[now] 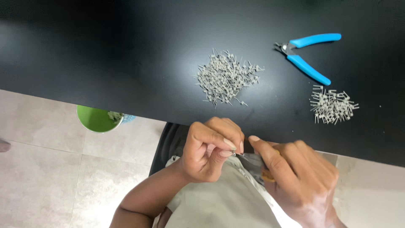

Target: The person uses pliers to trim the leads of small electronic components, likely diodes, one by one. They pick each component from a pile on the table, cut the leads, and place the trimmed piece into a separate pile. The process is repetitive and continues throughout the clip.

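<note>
My left hand (211,150) is at the near edge of the black table (126,50), its fingertips pinched on a tiny metal piece (233,153). My right hand (297,179) is right beside it, its thumb pointing toward that piece, and grips a small tool with an orange part (267,176) and a thin grey tip; most of the tool is hidden by the fingers. Both hands hover over my lap, just below the table edge.
A large pile of small grey metal pins (227,78) lies mid-table, a smaller pile (332,105) to the right. Blue-handled cutters (308,52) lie open behind it. A green bin (98,119) stands on the tiled floor under the table edge.
</note>
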